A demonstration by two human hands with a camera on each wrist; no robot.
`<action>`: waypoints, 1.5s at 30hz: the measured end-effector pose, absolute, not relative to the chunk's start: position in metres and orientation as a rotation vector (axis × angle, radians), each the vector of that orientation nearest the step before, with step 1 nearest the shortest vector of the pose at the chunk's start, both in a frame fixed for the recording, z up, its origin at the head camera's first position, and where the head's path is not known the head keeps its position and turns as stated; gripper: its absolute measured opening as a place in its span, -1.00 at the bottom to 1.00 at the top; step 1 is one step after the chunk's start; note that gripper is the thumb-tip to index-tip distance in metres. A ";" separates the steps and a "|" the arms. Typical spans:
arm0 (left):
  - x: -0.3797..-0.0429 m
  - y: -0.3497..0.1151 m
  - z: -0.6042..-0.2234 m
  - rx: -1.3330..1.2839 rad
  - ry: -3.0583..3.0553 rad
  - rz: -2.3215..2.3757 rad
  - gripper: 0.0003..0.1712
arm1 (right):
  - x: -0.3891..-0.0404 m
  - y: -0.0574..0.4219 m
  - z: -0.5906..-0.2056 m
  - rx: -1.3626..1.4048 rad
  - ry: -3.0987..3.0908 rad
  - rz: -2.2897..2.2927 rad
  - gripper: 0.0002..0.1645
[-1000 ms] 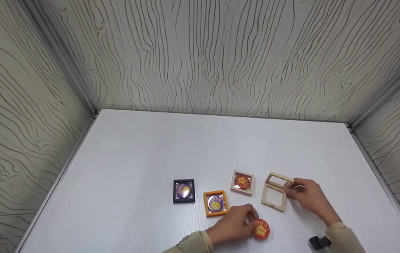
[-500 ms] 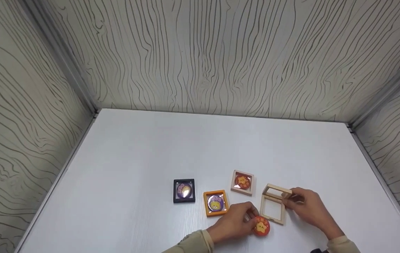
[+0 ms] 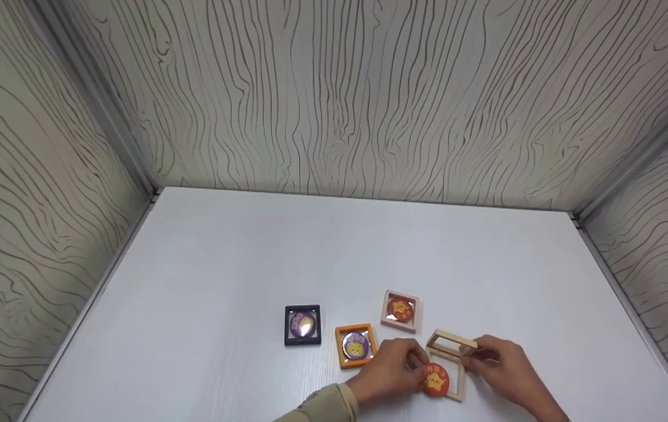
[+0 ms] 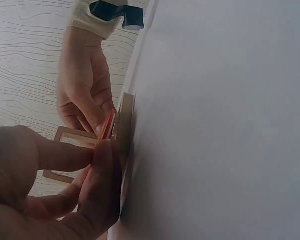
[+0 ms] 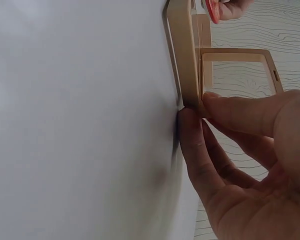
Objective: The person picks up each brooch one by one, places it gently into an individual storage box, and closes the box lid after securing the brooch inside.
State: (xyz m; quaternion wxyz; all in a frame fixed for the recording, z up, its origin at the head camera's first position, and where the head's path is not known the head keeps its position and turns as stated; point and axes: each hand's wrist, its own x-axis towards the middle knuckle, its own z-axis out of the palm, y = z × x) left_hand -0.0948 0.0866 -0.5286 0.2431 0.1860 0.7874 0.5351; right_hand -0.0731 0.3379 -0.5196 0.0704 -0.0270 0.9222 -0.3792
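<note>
A round red badge [image 3: 436, 381] with a yellow star is pinched at its left edge by my left hand [image 3: 391, 366]. It lies over the lower half of a hinged light-wood display frame [image 3: 452, 336], whose lid stands raised. My right hand [image 3: 505, 366] grips that frame by its right side near the hinge. In the left wrist view the badge [image 4: 108, 125] is tilted close to the frame's base, between thumb and fingers. From the right wrist, thumb and fingertips pinch the corner of the frame [image 5: 182, 55], with the badge's red edge [image 5: 214, 11] beyond.
Left of the hands lie a black frame [image 3: 288, 326] and an orange frame [image 3: 339, 350], each with a purple badge inside. A pale pinkish frame [image 3: 385, 307] with a red star badge lies behind. Patterned panels [image 3: 334, 105] enclose the white table [image 3: 222, 252].
My right hand has drawn the hinged frame toward me and left, bringing its base under the badge. My left hand keeps its pinch on the badge and has barely moved.
</note>
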 end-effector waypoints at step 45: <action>-0.091 0.103 -0.524 0.590 2.436 1.244 -0.52 | -0.064 0.330 -0.518 0.017 2.723 -1.138 -0.64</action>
